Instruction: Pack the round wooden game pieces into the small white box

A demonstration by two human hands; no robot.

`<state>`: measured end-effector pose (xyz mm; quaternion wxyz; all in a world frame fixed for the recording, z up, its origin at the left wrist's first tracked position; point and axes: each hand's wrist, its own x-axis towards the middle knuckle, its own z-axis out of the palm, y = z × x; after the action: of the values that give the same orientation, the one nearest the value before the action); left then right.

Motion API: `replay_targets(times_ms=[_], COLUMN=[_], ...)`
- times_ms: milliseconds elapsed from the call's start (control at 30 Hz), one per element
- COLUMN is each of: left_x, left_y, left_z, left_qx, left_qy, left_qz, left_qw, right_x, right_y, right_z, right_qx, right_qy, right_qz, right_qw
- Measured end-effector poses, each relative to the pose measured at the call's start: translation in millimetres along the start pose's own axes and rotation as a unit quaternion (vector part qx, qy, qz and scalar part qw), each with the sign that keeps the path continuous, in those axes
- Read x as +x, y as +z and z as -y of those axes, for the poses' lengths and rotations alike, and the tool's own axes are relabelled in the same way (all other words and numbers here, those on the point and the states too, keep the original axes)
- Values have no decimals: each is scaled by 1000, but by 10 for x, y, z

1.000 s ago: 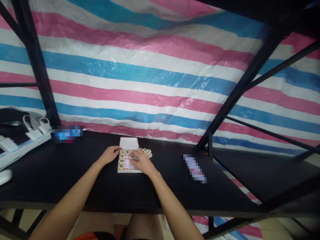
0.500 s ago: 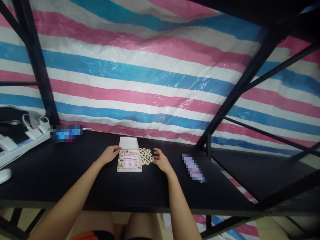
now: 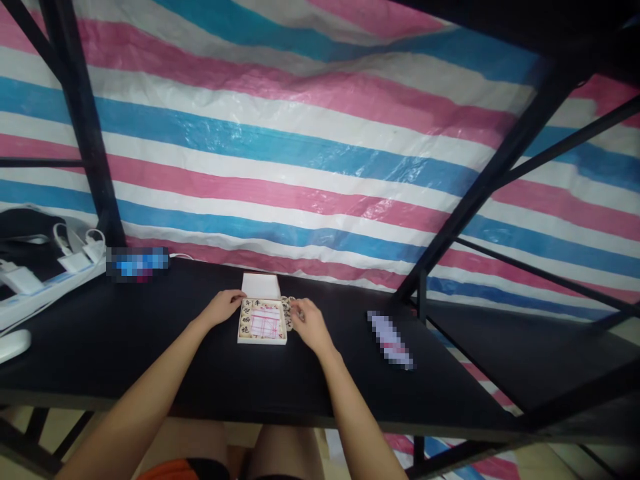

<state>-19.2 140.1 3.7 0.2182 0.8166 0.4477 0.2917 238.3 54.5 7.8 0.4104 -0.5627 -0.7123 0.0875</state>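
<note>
A small white box (image 3: 263, 322) lies open on the black table (image 3: 150, 360), with a pink grid paper inside and round wooden chess pieces along its left and top edges. Its white lid (image 3: 261, 286) lies just behind it. My left hand (image 3: 223, 307) rests against the box's left rim, fingers curled on it. My right hand (image 3: 307, 323) lies over the loose round pieces (image 3: 288, 303) just right of the box, fingers bent down onto them; whether it grips one is hidden.
A white power strip with plugged chargers (image 3: 47, 277) and a white mouse (image 3: 14, 345) sit at the far left. A blurred blue item (image 3: 137, 264) lies at the back left, another blurred item (image 3: 391, 339) to the right. Black frame bars (image 3: 83, 127) rise in front of a striped tarp.
My right hand left the box, swung out to the right of the loose pieces, then came back onto them. My left hand stayed on the box's left rim.
</note>
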Motion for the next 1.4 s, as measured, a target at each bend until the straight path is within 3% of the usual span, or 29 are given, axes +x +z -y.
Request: replay_targets(times_ms=[100, 167, 333, 533, 667, 800, 867, 933, 1067, 1233, 1400], left_x=[-2, -4, 6, 21, 11, 1, -1, -2, -8, -16, -9], left_y=[5, 8, 17, 11, 4, -6, -11, -16, -25, -31, -20], left_z=[5, 10, 33, 31, 17, 1, -9, -19, -37, -49, -33], left_qx=[-5, -9, -7, -4, -5, -5, -4, -3, 1, 7, 10], left_qy=[1, 1, -3, 1, -2, -4, -5, -5, -6, -3, 1], left_qz=[0, 1, 0, 9, 6, 6, 5, 6, 5, 4, 3], left_qw=[1000, 1000, 1000, 1000, 1000, 1000, 1000, 1000, 1000, 1000, 1000], right_x=[74, 159, 305, 307, 275, 23, -178, -371, -577, -576, -594], right_y=[206, 332, 520, 556, 463, 144, -35, -154, -150, -40, -81], right_z=[301, 437, 536, 525, 558, 397, 199, -20, -260, -209, -190], right_qx=[-66, -120, -142, -132, -115, -100, -62, -77, -117, -123, -99], right_qy=[-109, -139, -131, -125, -118, -83, -27, 51, 99, 81, 73], right_qz=[72, 112, 140, 134, 115, 44, -45, -91, -75, -46, -46], right_qw=[989, 977, 971, 974, 980, 991, 997, 992, 985, 988, 991])
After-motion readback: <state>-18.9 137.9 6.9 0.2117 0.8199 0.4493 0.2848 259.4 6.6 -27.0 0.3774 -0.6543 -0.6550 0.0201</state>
